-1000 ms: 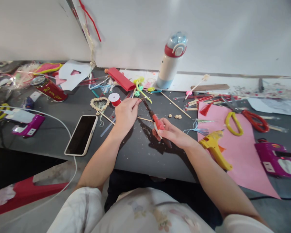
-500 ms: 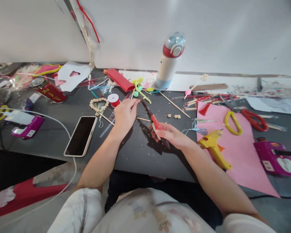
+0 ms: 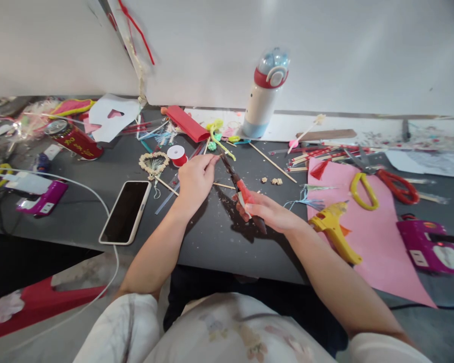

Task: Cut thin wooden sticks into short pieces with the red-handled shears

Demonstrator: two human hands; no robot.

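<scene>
My right hand (image 3: 267, 212) is closed round the red handles of a pair of pliers (image 3: 239, 185) whose dark jaws point up and left to my other hand's fingertips. My left hand (image 3: 195, 179) pinches something small and thin, which I cannot make out, right at the tip of the pliers. Both hands hover over a dark table (image 3: 212, 237) strewn with small crumbs. A thin wooden stick (image 3: 224, 186) lies between the hands.
A phone (image 3: 125, 210) lies left of my left arm, with a red thread spool (image 3: 178, 154) and a woven ring (image 3: 153, 163) beyond. A water bottle (image 3: 264, 96) stands behind. Right: yellow glue gun (image 3: 335, 229), pink paper (image 3: 371, 237), scissors (image 3: 378, 184), purple device (image 3: 433, 247).
The hands and pliers have barely moved; only the view has shifted slightly.
</scene>
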